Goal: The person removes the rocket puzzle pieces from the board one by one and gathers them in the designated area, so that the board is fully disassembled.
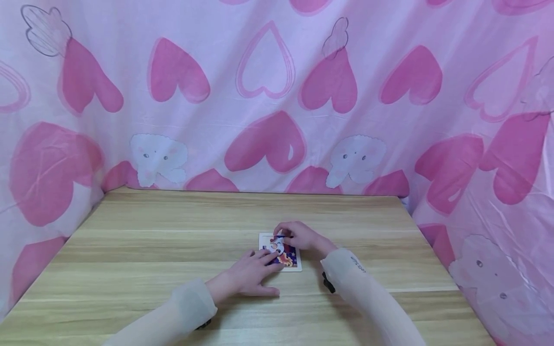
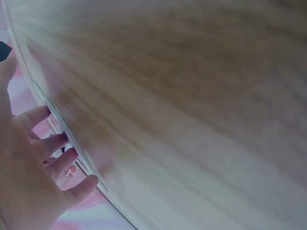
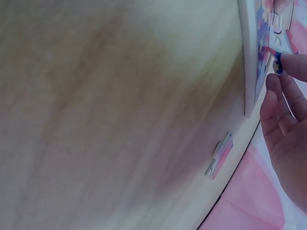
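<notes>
A small jigsaw puzzle (image 1: 294,264) in a white-edged tray lies on the table, showing a colourful picture with dark blue, white and orange parts. My left hand (image 1: 251,273) rests with spread, mostly straight fingers on the puzzle's near left part. My right hand (image 1: 301,236) is over its far right corner, thumb and fingers bent. In the right wrist view these fingers pinch a small blue and red puzzle piece (image 3: 277,65) at the puzzle's surface. A loose pink puzzle piece (image 3: 220,155) lies on the table near that hand. The left wrist view shows the tray's edge (image 2: 57,115) under the fingertips.
The wooden table (image 1: 173,226) extends around the puzzle. A pink curtain (image 1: 268,96) with hearts and cartoon animals hangs along its back and sides.
</notes>
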`<state>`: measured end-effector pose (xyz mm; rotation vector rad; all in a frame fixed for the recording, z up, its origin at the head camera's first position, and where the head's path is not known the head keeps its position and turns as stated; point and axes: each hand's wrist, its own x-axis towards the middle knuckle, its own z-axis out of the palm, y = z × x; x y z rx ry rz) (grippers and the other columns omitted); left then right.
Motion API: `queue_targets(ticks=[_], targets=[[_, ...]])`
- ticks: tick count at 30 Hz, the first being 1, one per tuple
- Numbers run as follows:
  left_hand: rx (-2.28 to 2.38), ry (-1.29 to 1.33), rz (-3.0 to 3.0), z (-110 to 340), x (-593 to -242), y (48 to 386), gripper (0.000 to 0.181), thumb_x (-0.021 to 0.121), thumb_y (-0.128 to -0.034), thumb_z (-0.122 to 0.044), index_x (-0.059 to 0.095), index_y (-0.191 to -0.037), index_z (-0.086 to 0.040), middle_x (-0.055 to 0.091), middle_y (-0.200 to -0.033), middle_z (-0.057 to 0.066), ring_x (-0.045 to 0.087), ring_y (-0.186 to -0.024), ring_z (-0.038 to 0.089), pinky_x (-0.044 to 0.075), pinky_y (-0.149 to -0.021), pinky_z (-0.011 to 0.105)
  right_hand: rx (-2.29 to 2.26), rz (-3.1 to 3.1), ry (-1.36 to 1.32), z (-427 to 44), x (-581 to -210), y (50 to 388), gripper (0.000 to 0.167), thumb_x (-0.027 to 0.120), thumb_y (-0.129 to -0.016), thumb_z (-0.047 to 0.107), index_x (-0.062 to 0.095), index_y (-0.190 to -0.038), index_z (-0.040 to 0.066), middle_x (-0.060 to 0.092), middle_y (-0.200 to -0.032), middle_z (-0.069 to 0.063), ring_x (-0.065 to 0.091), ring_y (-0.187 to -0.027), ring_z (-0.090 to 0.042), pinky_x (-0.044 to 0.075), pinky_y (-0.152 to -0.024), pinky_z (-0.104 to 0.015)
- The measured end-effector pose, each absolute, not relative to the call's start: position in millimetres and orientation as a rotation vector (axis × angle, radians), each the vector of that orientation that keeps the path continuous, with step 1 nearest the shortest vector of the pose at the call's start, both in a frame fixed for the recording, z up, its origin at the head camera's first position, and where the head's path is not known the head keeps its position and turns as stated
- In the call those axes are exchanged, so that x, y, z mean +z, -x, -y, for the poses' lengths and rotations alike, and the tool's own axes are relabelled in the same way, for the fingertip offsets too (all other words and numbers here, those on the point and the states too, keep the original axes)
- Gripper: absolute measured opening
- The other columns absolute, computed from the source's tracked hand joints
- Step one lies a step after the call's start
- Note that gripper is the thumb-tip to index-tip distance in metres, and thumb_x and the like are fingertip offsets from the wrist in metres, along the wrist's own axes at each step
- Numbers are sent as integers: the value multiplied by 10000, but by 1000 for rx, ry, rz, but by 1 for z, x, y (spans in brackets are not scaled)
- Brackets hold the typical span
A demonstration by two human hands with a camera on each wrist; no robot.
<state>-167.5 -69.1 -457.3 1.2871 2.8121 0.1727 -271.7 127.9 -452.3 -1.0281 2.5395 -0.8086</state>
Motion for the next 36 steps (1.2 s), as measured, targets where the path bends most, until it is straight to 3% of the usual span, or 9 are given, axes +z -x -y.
queue_targets(ticks=[20,36], targets=[[163,-1285,-2819,69,-461,168,693,356,-777,-694,419,-1320,-267,311,-1388,63,299,-1227,304,292,-894,562,-1048,-2523,885,-154,-446,260,216,537,-821,-3,575,-969,149,561,-840,-41,502,-736,-149,449,-632,-295],[167,-1291,-2816,70,-463,168,699,354,-776,-696,410,-1326,-268,300,-1395,57,293,-1231,300,289,-898,560,-1176,-2552,743,-195,-446,258,221,547,-795,-10,600,-938,151,559,-829,-27,496,-748,-192,437,-648,-332]])
